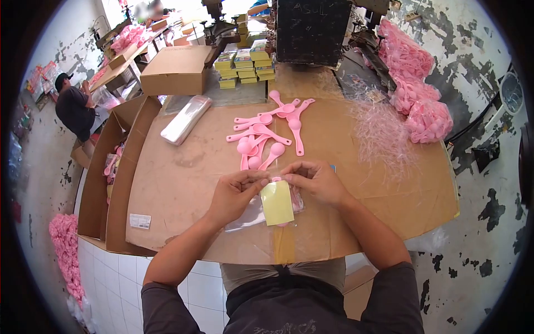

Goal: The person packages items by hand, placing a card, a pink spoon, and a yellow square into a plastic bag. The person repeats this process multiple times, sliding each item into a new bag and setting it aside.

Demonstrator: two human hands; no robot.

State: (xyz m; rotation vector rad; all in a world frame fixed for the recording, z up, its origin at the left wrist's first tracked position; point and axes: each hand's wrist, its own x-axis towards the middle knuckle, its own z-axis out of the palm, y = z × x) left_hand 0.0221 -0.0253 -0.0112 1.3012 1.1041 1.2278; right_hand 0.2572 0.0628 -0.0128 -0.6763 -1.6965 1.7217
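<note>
A pale yellow card [277, 205] is pinched at its top corners, with my left hand [238, 191] on one side and my right hand [318, 181] on the other. Both hands are closed, thumbs and forefingers at the card's upper edge. Behind the card lies a clear plastic bag [245, 218], and a bit of pink shows above and below the card. Just beyond my fingers, several pink measuring spoons [261, 132] lie in a loose pile on the cardboard-covered table [183, 195].
A stack of clear bags [186, 119] lies at left, near a cardboard box [173, 69]. Card stacks [245, 64] stand at the back beside a black machine [311, 33]. Plastic strands [384, 133] and pink bundles [428, 119] are at right. An open carton [119, 183] stands left. Another person [75, 108] works far left.
</note>
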